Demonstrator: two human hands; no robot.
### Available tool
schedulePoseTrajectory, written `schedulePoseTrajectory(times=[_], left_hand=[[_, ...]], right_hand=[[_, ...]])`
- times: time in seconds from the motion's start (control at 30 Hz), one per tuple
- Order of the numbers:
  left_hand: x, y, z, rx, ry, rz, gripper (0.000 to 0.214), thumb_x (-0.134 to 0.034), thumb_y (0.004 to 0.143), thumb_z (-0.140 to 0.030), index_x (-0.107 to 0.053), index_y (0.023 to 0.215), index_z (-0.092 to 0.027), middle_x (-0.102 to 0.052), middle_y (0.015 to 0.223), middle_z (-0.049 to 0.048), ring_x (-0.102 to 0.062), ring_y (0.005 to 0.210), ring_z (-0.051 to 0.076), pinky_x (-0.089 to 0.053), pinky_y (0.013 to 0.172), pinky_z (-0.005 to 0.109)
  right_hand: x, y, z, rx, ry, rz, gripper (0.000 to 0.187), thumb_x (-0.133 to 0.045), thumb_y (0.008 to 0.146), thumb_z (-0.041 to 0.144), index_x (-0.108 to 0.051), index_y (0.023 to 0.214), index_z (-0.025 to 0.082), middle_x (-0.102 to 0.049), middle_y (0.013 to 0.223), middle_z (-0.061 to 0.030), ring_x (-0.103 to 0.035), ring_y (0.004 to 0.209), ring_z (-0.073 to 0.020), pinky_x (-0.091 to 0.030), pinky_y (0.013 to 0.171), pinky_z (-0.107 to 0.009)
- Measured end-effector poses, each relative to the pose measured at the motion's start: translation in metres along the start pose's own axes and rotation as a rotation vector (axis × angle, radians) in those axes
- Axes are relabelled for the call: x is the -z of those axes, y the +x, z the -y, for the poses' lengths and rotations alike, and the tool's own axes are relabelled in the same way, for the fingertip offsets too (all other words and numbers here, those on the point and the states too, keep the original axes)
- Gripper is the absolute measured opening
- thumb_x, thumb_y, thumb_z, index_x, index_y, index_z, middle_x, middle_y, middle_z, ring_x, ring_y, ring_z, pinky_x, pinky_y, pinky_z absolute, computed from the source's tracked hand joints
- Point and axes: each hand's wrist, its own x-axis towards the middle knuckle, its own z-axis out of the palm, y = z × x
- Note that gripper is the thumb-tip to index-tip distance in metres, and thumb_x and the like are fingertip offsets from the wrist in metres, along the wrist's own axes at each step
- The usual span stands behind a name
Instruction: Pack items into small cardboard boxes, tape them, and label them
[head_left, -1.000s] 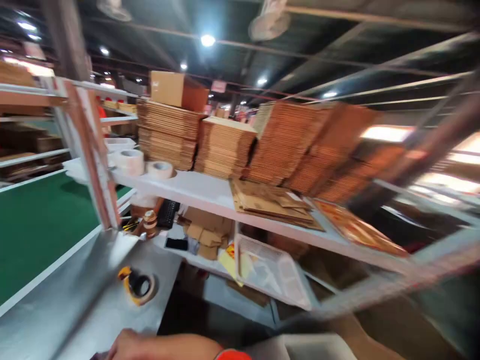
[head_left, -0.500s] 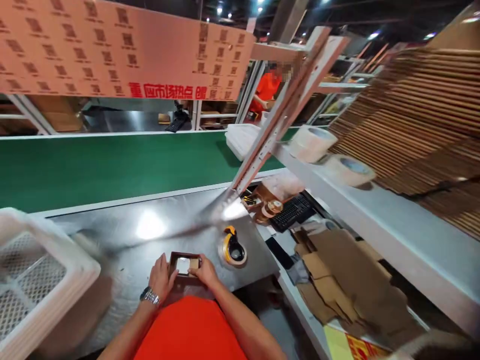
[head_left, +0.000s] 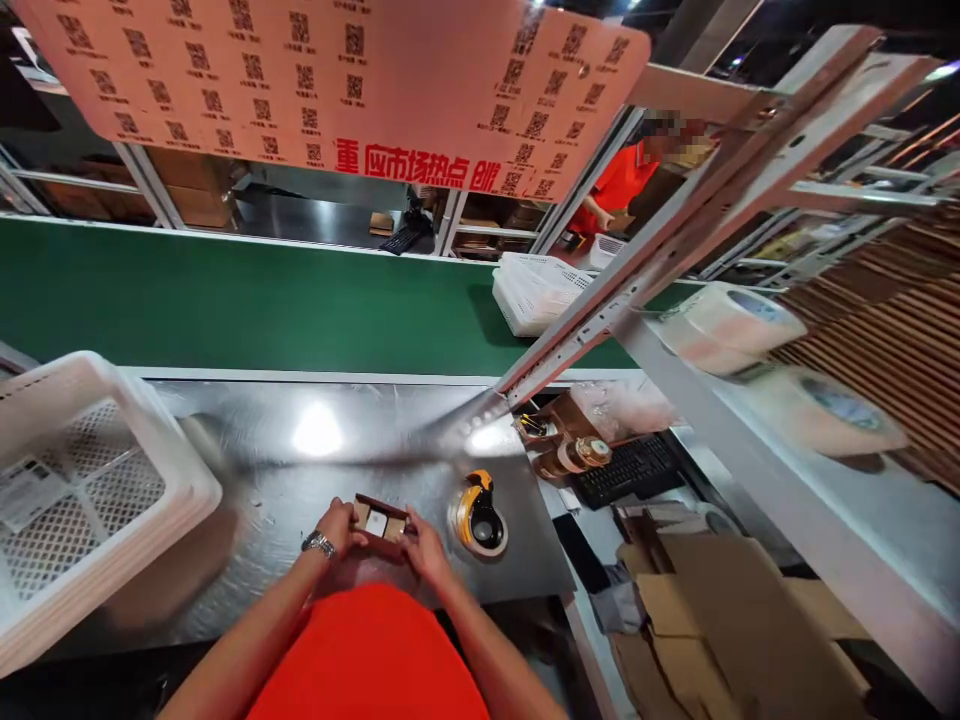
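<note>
Between my hands is a small brown cardboard box (head_left: 382, 546), its top uncovered and a white item (head_left: 376, 522) inside. My left hand (head_left: 339, 528), with a metal watch on the wrist, grips the box's left end. At its right end the fingers of my right hand (head_left: 424, 545) are closed on the box wall. To the right of my right hand a yellow and black tape dispenser (head_left: 480, 515) with a tape roll lies on the metal table (head_left: 277, 530).
White plastic baskets (head_left: 112, 560) stand at left. Beyond the table runs a green conveyor belt (head_left: 225, 310) with more white baskets (head_left: 540, 295). At right are a keyboard (head_left: 626, 470), flattened cardboard (head_left: 750, 600) and a shelf holding tape rolls (head_left: 825, 410). A person in orange (head_left: 622, 185) stands behind.
The view has turned, so the surroundings shift in the frame. The box is now tilted, its right end lower; both hands still hold it by the ends.
</note>
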Motion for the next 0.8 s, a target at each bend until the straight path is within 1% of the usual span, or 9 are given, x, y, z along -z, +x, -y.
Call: schedulePoseTrajectory(times=[0.07, 0.13, 0.33, 0.43, 0.53, 0.63, 0.7, 0.77, 0.8], left_hand=[[0.002, 0.008, 0.005, 0.06, -0.037, -0.024, 0.048, -0.097, 0.077, -0.027, -0.072, 0.117, -0.014, -0.08, 0.122, 0.0138, -0.081, 0.113, 0.035, -0.058, 0.092, 0.036], [0.001, 0.015, 0.009, 0.113, -0.076, -0.029, 0.052, -0.1, 0.073, -0.026, -0.07, 0.115, -0.016, -0.082, 0.113, 0.0114, -0.081, 0.107, 0.033, -0.055, 0.085, 0.034], [-0.009, 0.023, 0.023, 0.143, -0.181, -0.032, 0.047, -0.101, 0.074, -0.025, -0.076, 0.112, -0.015, -0.086, 0.113, 0.0136, -0.082, 0.11, 0.033, -0.054, 0.088, 0.034], [-0.01, 0.02, 0.028, 0.132, -0.249, -0.031, 0.023, -0.087, 0.093, -0.032, -0.083, 0.108, -0.015, -0.088, 0.112, 0.0136, -0.082, 0.11, 0.03, -0.056, 0.09, 0.033], [-0.011, 0.019, 0.03, 0.134, -0.309, -0.022, 0.027, -0.07, 0.105, -0.033, -0.088, 0.106, -0.013, -0.088, 0.104, 0.0107, -0.081, 0.108, 0.028, -0.057, 0.089, 0.033], [-0.011, 0.023, 0.028, 0.18, -0.327, -0.008, 0.028, -0.07, 0.105, -0.03, -0.089, 0.1, -0.011, -0.084, 0.09, 0.0089, -0.08, 0.097, 0.026, -0.056, 0.083, 0.032], [-0.01, 0.028, 0.025, 0.212, -0.332, 0.007, 0.025, -0.074, 0.103, -0.028, -0.087, 0.09, -0.011, -0.08, 0.082, 0.0074, -0.079, 0.091, 0.024, -0.054, 0.078, 0.03], [-0.007, 0.033, 0.021, 0.235, -0.344, 0.026, 0.023, -0.078, 0.102, -0.025, -0.083, 0.083, -0.013, -0.077, 0.077, 0.0053, -0.078, 0.086, 0.022, -0.054, 0.076, 0.029], [-0.005, 0.035, 0.018, 0.243, -0.354, 0.034, 0.022, -0.08, 0.101, -0.024, -0.081, 0.081, -0.014, -0.077, 0.076, 0.0039, -0.077, 0.085, 0.021, -0.054, 0.077, 0.029]], right_hand=[[0.003, 0.003, -0.005, 0.094, -0.061, 0.015, 0.08, -0.064, 0.085, 0.01, -0.069, 0.165, 0.014, -0.079, 0.153, -0.0218, -0.074, 0.148, -0.0394, -0.057, 0.128, -0.049], [0.001, 0.004, -0.007, 0.201, -0.114, 0.058, 0.085, -0.059, 0.085, 0.005, -0.065, 0.169, 0.015, -0.066, 0.175, -0.0221, -0.057, 0.168, -0.0366, -0.044, 0.141, -0.049], [-0.02, -0.012, -0.024, 0.396, -0.218, 0.191, 0.073, -0.056, 0.085, 0.003, -0.079, 0.153, 0.016, -0.065, 0.176, -0.0208, -0.053, 0.172, -0.0371, -0.036, 0.144, -0.054], [-0.029, -0.017, -0.034, 0.462, -0.25, 0.155, 0.067, -0.055, 0.088, 0.006, -0.081, 0.149, 0.018, -0.068, 0.174, -0.0203, -0.055, 0.17, -0.0375, -0.038, 0.142, -0.057], [-0.029, -0.016, -0.042, 0.511, -0.253, 0.122, 0.06, -0.054, 0.096, 0.013, -0.081, 0.148, 0.022, -0.07, 0.172, -0.0185, -0.059, 0.167, -0.037, -0.046, 0.138, -0.055], [-0.011, -0.014, -0.056, 0.537, -0.241, -0.03, 0.051, -0.054, 0.108, 0.03, -0.078, 0.154, 0.026, -0.068, 0.172, -0.0176, -0.063, 0.163, -0.0368, -0.057, 0.131, -0.056], [0.011, -0.013, -0.071, 0.474, -0.274, -0.275, 0.053, -0.054, 0.113, 0.048, -0.074, 0.157, 0.026, -0.069, 0.167, -0.0212, -0.066, 0.155, -0.0408, -0.061, 0.124, -0.064], [0.035, -0.013, -0.088, 0.344, -0.357, -0.497, 0.07, -0.052, 0.112, 0.066, -0.071, 0.161, 0.019, -0.07, 0.155, -0.029, -0.068, 0.143, -0.0465, -0.061, 0.117, -0.071], [0.046, -0.013, -0.095, 0.272, -0.407, -0.549, 0.081, -0.05, 0.11, 0.073, -0.068, 0.164, 0.014, -0.071, 0.147, -0.0324, -0.07, 0.135, -0.0487, -0.061, 0.113, -0.071]])
